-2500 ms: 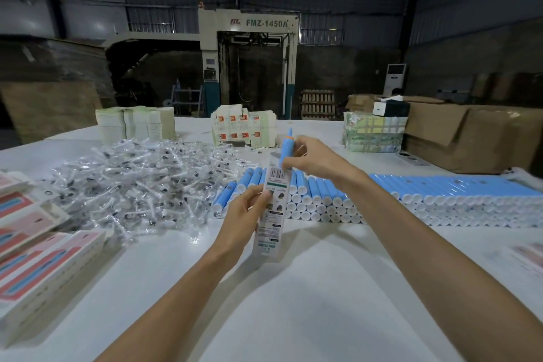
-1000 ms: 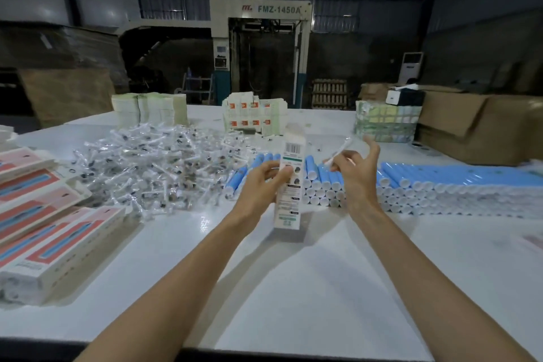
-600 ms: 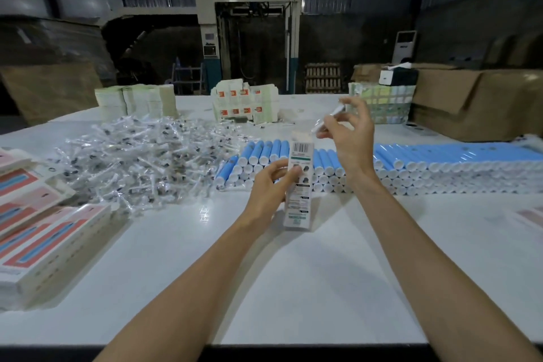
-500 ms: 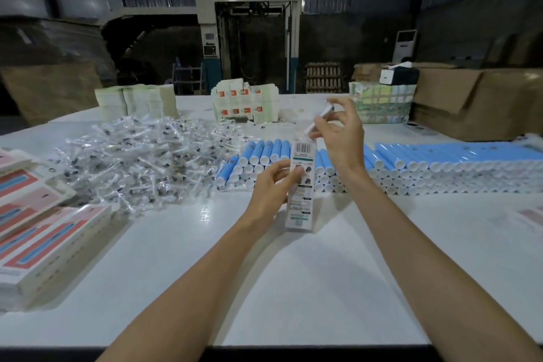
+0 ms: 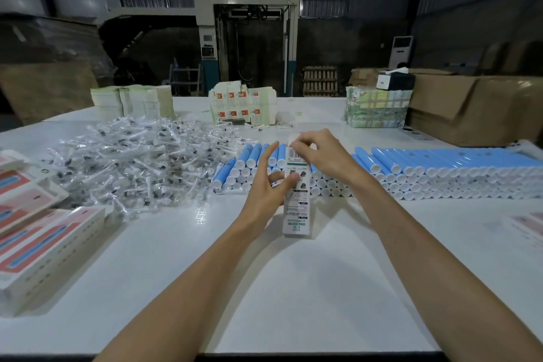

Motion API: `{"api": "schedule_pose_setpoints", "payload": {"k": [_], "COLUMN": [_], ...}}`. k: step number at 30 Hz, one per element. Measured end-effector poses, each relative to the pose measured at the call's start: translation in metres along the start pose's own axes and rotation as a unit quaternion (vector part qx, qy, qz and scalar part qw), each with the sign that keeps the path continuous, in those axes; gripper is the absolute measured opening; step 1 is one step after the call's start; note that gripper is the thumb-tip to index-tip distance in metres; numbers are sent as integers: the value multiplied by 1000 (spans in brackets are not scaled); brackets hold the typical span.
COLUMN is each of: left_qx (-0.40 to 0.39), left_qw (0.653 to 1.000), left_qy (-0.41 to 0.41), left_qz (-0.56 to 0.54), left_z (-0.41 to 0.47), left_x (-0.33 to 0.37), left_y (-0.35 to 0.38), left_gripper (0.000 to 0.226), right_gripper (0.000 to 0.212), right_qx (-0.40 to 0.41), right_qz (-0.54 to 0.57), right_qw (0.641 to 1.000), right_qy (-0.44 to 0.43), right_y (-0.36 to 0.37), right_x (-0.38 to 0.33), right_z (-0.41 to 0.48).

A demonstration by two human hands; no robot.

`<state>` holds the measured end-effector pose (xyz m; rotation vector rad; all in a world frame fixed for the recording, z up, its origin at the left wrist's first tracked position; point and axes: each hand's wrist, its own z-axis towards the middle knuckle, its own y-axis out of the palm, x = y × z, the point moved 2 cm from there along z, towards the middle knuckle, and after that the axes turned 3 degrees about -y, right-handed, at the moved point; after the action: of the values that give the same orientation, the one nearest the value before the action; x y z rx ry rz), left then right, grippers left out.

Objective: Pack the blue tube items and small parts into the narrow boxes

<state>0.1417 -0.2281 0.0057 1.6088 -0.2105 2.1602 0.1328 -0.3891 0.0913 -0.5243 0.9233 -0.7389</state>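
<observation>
A narrow white printed cardboard box [image 5: 296, 200] stands upright mid-bench, just in front of the stacked blue plastic tubes [image 5: 440, 167]. The left hand [image 5: 264, 188] grips it, thumb on its front. The right hand [image 5: 321, 153] pinches its top end, lower than half a second ago; the wrapped part it held then no longer shows. The heap of clear-wrapped small parts [image 5: 132, 164] spreads toward the left edge. Open white bench [image 5: 264, 288] runs from box to near edge.

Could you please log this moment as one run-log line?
left hand: holds narrow white printed cardboard box upright on white table | right hand: pinches its top end | blue plastic tubes: stacked behind
</observation>
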Motion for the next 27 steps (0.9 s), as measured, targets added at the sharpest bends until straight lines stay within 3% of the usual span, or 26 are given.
{"api": "schedule_pose_setpoints", "payload": {"k": [3,7,10,17,22,25,27], "left_qx": [-1,8,-6,-59,-32,-14,-8], "left_qw": [1000,1000,1000,998,998,999,998], "left_qy": [13,10,12,13,31,23,24], "left_qz": [9,27,13,-1,32,40,64], "left_z": [1,2,2,2,1,1,1], "left_x": [2,6,9,18,18,19,20], "left_y": [-1,-6,-9,-17,-18,-20,-20], "left_gripper": [66,62,61,58,51,48,47], "right_gripper": [28,28,34,28,18,16,18], "right_qx": [11,134,70,33,-1,3,46], "right_qz": [33,187,260,328,332,344,355], "right_qw": [999,973,963,944,943,939,933], "right_qy": [-7,-7,-12,-17,5,6,23], "right_y": [7,7,21,13,14,18,22], "right_x": [6,14,20,15,19,18,15], "right_z": [-7,-22,-34,-39,-44,-43,-42]}}
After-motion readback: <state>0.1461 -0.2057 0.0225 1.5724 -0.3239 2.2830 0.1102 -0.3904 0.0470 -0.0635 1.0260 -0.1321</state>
